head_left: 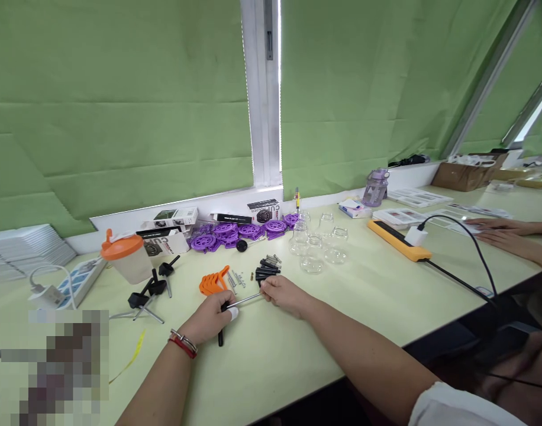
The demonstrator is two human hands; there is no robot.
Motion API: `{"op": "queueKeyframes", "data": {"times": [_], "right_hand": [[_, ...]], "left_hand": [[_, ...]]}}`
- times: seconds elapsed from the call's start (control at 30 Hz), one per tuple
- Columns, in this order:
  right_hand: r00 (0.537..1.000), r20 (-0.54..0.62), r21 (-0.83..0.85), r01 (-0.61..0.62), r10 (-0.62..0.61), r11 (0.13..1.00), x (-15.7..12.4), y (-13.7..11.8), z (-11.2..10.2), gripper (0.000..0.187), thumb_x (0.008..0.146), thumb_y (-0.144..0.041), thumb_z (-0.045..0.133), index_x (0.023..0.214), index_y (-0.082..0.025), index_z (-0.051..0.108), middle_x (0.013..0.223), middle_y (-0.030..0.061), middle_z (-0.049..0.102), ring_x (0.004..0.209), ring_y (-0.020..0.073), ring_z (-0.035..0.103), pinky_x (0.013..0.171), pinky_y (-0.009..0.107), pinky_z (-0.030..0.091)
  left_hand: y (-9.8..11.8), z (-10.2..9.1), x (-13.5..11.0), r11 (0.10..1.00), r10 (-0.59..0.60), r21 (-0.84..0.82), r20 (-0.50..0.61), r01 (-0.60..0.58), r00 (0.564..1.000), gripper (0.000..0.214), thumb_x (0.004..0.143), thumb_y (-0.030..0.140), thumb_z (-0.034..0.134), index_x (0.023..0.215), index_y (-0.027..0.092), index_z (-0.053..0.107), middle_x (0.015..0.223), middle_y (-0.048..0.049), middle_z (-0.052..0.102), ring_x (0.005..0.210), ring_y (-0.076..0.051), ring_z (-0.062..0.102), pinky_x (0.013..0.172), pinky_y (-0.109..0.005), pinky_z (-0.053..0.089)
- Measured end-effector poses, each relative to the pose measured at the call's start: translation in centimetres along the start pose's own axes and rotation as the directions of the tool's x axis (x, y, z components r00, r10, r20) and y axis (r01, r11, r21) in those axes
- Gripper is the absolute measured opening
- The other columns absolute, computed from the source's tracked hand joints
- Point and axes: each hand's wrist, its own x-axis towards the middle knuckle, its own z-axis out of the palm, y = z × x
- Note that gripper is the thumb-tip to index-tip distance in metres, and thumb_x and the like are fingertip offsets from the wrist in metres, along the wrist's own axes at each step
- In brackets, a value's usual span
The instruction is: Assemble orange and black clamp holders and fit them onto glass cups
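Observation:
My left hand (pixel 211 322) is closed round a black-handled tool (pixel 221 338) with a thin metal rod (pixel 244 300) sticking out to the right. My right hand (pixel 283 294) pinches the far tip of that rod. Just beyond the hands lie a stack of orange plastic pieces (pixel 213 281), a few loose screws (pixel 236 278) and a bundle of small black parts with springs (pixel 268 269). A red and silver bracelet (pixel 183 344) sits on my left wrist.
Purple round parts (pixel 235 233), small boxes (pixel 171 228) and several clear glass jars (pixel 318 244) lie further back. An orange-lidded cup (pixel 124 257) and black knobs (pixel 153 287) are at left. A yellow power strip (pixel 397 239) with black cable is at right, near another person's hands (pixel 502 234).

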Motion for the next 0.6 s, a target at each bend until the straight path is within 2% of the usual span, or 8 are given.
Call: {"op": "queueKeyframes", "data": {"times": [0.1, 0.2, 0.4, 0.6], "right_hand": [[0.996, 0.086, 0.074, 0.009, -0.015, 0.997, -0.48, -0.52, -0.59, 0.009, 0.08, -0.023, 0.059, 0.083, -0.016, 0.054, 0.064, -0.0038, 0.048, 0.055, 0.008, 0.038, 0.053, 0.021, 0.029], [0.996, 0.082, 0.068, 0.042, -0.047, 0.997, -0.75, -0.83, -0.81, 0.01, 0.075, -0.017, 0.062, 0.082, -0.015, 0.055, 0.066, -0.0037, 0.049, 0.058, 0.0081, 0.04, 0.055, 0.021, 0.031], [0.996, 0.081, 0.033, 0.042, -0.045, 0.999, -0.67, -0.74, -0.55, 0.004, 0.077, -0.018, 0.058, 0.078, -0.016, 0.054, 0.059, -0.0053, 0.045, 0.053, 0.0079, 0.036, 0.052, 0.022, 0.026], [0.997, 0.071, 0.013, -0.004, 0.003, 1.0, -0.56, -0.51, -0.46, 0.009, 0.08, -0.024, 0.057, 0.076, -0.017, 0.053, 0.06, -0.0034, 0.051, 0.053, 0.0085, 0.038, 0.054, 0.022, 0.029]], "left_hand": [[-0.12, -0.04, 0.04, 1.0, 0.004, 0.013, 0.002, -0.004, 1.0, 0.013, 0.077, 0.031, 0.051, 0.073, 0.019, 0.048, 0.067, 0.004, 0.042, 0.062, -0.012, 0.037, 0.058, -0.026, 0.03], [-0.06, -0.08, 0.05, 1.0, 0.003, 0.016, 0.003, -0.003, 1.0, 0.013, 0.077, 0.031, 0.051, 0.074, 0.019, 0.048, 0.067, 0.0039, 0.042, 0.062, -0.012, 0.037, 0.057, -0.026, 0.03], [0.13, -0.08, 0.03, 1.0, -0.003, 0.02, 0.004, 0.003, 1.0, 0.013, 0.077, 0.031, 0.051, 0.074, 0.018, 0.049, 0.068, 0.0036, 0.043, 0.063, -0.012, 0.037, 0.058, -0.026, 0.031], [-0.09, -0.02, 0.02, 1.0, 0.001, -0.008, -0.003, -0.001, 1.0, 0.014, 0.076, 0.031, 0.051, 0.073, 0.019, 0.048, 0.068, 0.0034, 0.043, 0.063, -0.012, 0.037, 0.058, -0.026, 0.031]]}}
